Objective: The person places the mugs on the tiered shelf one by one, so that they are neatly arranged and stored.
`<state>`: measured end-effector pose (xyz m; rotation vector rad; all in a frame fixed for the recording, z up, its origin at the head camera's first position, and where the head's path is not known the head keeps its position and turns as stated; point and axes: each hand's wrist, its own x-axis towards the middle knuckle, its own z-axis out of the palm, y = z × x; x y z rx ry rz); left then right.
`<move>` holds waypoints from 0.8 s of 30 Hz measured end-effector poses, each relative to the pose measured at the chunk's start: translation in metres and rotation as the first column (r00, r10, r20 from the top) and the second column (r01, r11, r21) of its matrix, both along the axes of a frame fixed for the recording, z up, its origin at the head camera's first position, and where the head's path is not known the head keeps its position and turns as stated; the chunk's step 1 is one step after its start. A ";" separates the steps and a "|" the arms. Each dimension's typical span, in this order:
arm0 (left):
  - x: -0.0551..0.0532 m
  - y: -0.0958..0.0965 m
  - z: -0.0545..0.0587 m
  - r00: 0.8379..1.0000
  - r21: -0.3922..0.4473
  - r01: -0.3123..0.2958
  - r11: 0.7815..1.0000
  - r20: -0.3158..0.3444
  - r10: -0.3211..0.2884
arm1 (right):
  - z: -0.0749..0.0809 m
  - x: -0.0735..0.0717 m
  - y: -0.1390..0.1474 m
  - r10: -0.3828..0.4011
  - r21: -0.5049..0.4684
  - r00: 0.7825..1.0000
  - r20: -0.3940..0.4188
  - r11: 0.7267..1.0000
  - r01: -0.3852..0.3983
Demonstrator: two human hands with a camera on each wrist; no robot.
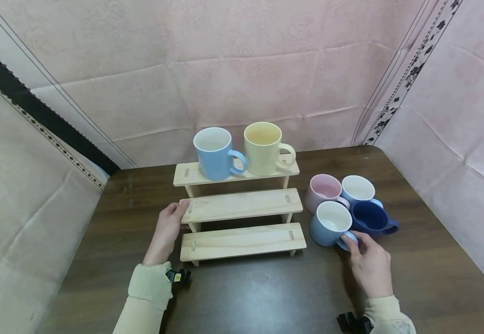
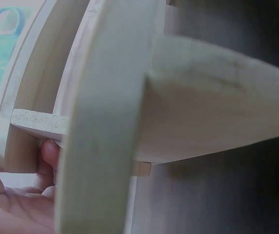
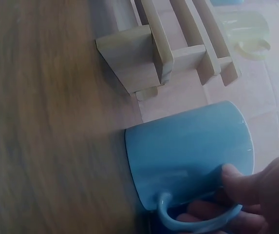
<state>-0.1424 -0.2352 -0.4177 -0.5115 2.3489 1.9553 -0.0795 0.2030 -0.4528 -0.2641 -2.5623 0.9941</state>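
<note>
A three-step wooden rack [image 1: 242, 206] stands on the table, and my left hand [image 1: 168, 229] grips the left end of its middle step. In the left wrist view the fingers of that hand [image 2: 27, 195] curl under the board. On the top step are a light blue mug [image 1: 213, 157] and a pale yellow mug [image 1: 263, 148]. Right of the rack, my right hand [image 1: 371, 264] pinches the handle of a blue mug with a white inside [image 1: 323, 229]. This mug appears upright on the table, its side [image 3: 188, 151] filling the right wrist view's middle.
Close behind the held mug stand a pink mug [image 1: 324, 188], a pale blue mug [image 1: 358, 189] and a dark blue mug [image 1: 369, 217]. The brown table [image 1: 263, 297] is bordered by pale cloth walls [image 1: 242, 83] at the back and both sides.
</note>
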 end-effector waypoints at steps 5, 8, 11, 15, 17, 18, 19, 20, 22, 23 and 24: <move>0.000 -0.001 0.000 1.000 -0.002 0.000 1.000 -0.005 0.000 | 0.001 0.000 -0.003 -0.026 -0.004 0.999 -0.026 1.000 0.026; 0.000 -0.001 0.000 1.000 -0.004 0.001 1.000 -0.008 -0.001 | 0.001 -0.001 -0.003 -0.050 -0.003 0.998 -0.031 0.999 0.050; 0.000 -0.001 -0.001 1.000 -0.004 0.004 1.000 -0.014 -0.005 | 0.001 -0.001 -0.003 -0.069 -0.001 0.997 -0.041 0.998 0.069; 0.001 -0.001 -0.002 1.000 -0.006 0.007 1.000 -0.018 -0.007 | 0.002 0.000 -0.002 -0.081 0.000 0.996 -0.047 0.997 0.081; 0.000 -0.001 -0.002 1.000 -0.009 0.005 1.000 -0.017 -0.005 | 0.002 0.000 -0.002 -0.084 0.000 0.995 -0.049 0.996 0.084; 0.000 -0.001 -0.002 1.000 -0.010 0.006 1.000 -0.016 -0.006 | 0.003 0.001 -0.002 -0.085 0.000 0.995 -0.046 0.996 0.085; 0.000 -0.002 -0.002 1.000 -0.011 0.006 1.000 -0.014 -0.006 | 0.003 0.001 -0.002 -0.087 0.000 0.995 -0.044 0.996 0.087; 0.000 -0.002 -0.002 1.000 -0.012 0.007 1.000 -0.014 -0.007 | 0.003 0.002 -0.002 -0.089 -0.001 0.995 -0.043 0.996 0.089; 0.000 -0.002 -0.002 1.000 -0.013 0.008 1.000 -0.013 -0.008 | 0.004 0.003 -0.002 -0.092 -0.003 0.995 -0.037 0.996 0.092; 0.000 -0.002 -0.002 1.000 -0.013 0.009 1.000 -0.013 -0.009 | 0.005 0.003 -0.002 -0.091 -0.005 0.995 -0.039 0.996 0.091; 0.000 -0.002 -0.002 1.000 -0.013 0.010 1.000 -0.014 -0.010 | 0.006 0.004 -0.002 -0.092 -0.005 0.995 -0.037 0.996 0.091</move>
